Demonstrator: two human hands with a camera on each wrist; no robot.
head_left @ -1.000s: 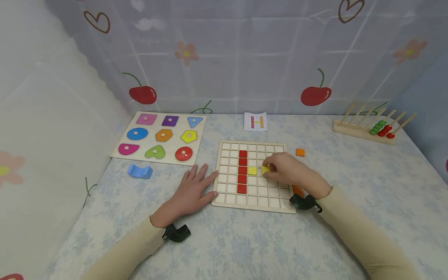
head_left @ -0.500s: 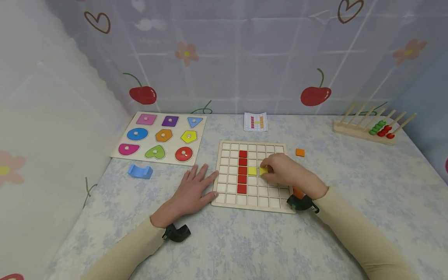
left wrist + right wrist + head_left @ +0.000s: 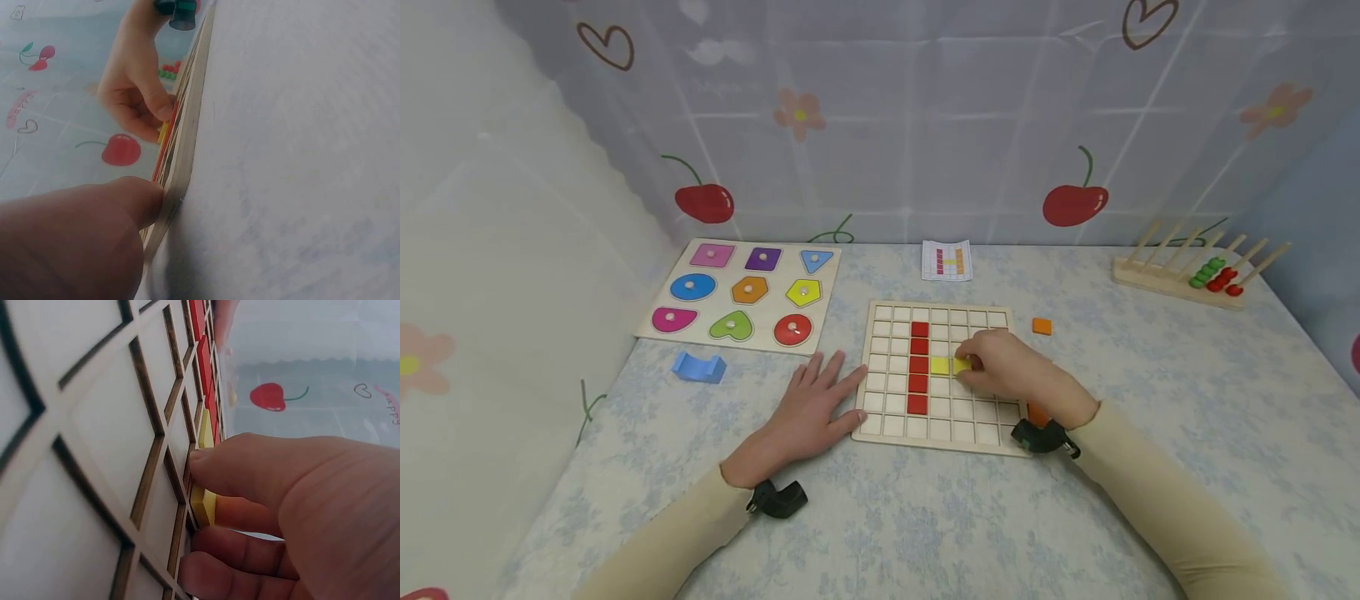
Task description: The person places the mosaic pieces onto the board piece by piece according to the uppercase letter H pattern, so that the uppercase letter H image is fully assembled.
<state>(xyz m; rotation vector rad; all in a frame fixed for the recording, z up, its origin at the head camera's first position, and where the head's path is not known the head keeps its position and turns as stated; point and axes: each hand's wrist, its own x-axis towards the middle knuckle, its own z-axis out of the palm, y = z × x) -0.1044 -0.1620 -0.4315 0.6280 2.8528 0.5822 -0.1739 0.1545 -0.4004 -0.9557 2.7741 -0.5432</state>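
Note:
A wooden grid board (image 3: 897, 426) lies mid-table, with a column of several red tiles (image 3: 918, 365) set in its cells. One yellow tile (image 3: 939, 366) sits just right of the middle red one. My right hand (image 3: 1013, 367) pinches a second yellow tile (image 3: 205, 505) between thumb and fingers, at the cell right beside the first. In the right wrist view that tile stands a little tilted against the grid. My left hand (image 3: 815, 408) lies flat with fingers spread, thumb and forefinger touching the board's left edge. The left wrist view shows its thumb (image 3: 140, 197) on that edge.
Orange tiles lie right of the board: one (image 3: 1042, 326) in the open, others (image 3: 1037, 412) partly under my right wrist. A pattern card (image 3: 947, 261) lies behind the board. A shape puzzle (image 3: 741, 293) and blue block (image 3: 698, 367) are at left, a bead rack (image 3: 1180, 283) far right.
My right hand has shifted slightly left with the yellow tile, bringing it close beside the first yellow one. The left hand has stayed in place.

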